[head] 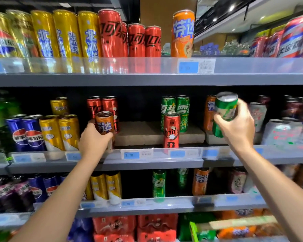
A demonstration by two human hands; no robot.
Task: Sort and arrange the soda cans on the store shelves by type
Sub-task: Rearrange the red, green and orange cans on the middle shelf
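My left hand (94, 138) grips an orange can (104, 124) misfiled among reds on the middle shelf (147, 165); my right hand (238, 126) holds a green can (225, 112) beside the orange row, likely for swapping.

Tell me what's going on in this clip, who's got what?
A person is sorting cans on the middle shelf. The left hand grips an orange can in front of the red cans. The right hand holds a green can lifted off the shelf, near another orange can. One red can stands in front of the two green cans, not yet moved.
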